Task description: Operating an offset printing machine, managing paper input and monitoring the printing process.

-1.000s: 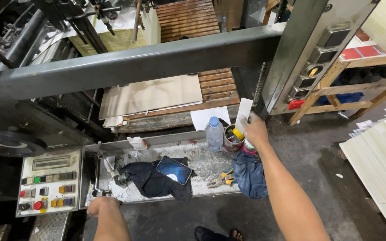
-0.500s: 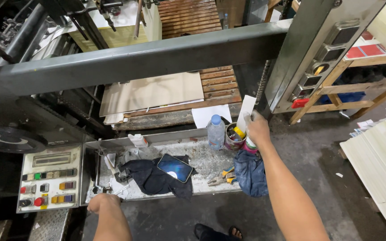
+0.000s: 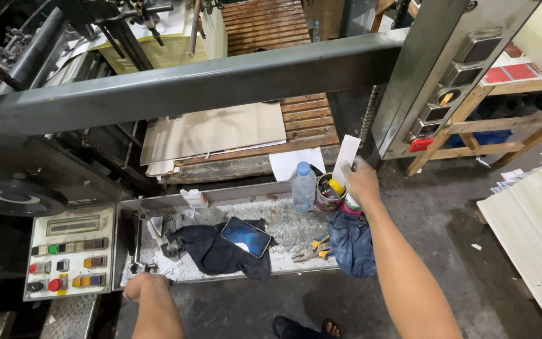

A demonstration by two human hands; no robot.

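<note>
Beside round tin [image 3: 329, 196], right hand [image 3: 362, 184] on perhaps a white strip [image 3: 347, 154]

a: what is worn on the arms at the bottom of the frame?

b: nothing. the left hand [image 3: 144, 285], lower left, and the right hand [image 3: 363, 183], right of centre, are both uncovered, and each forearm is bare right to the frame's lower edge, with no sleeve, glove, watch or ring to be seen.

a: anything on the feet?

b: at the bottom centre, a dark open sandal [image 3: 290, 328] with straps shows on one foot; toes of the other foot peek beside it.
</note>
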